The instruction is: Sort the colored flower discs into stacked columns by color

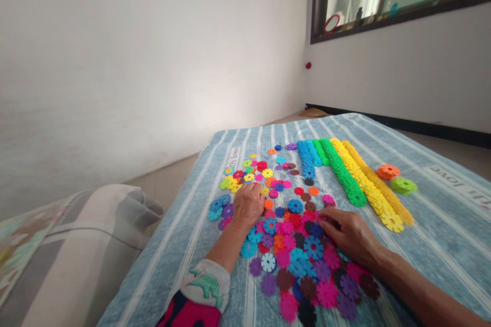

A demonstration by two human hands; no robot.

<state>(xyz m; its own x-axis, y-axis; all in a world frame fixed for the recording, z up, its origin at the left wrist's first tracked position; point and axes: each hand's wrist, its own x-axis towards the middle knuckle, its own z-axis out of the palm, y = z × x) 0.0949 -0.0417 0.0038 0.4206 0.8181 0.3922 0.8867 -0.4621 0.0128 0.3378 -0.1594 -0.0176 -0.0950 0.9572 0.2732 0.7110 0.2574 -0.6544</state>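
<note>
Loose notched plastic discs (314,248) in many colours lie spread between and in front of my hands. My left hand (248,204) is palm down at the left of the spread, beside some yellow discs (235,184); its bent fingertips are hidden behind the hand. Over the right side of the pile, my right hand (347,230) has its fingers curled, thumb and forefinger close together near pink and dark blue discs. Whatever may be between those fingertips is too small to make out.
Discs sorted by colour lie in long overlapping rows: blue (307,161), green (343,173), yellow (366,184) and amber (383,181). Right of them sit an orange stack (388,171) and a lime stack (403,185). A striped cloth (169,245) covers the surface; grey-striped fabric (99,245) is at left.
</note>
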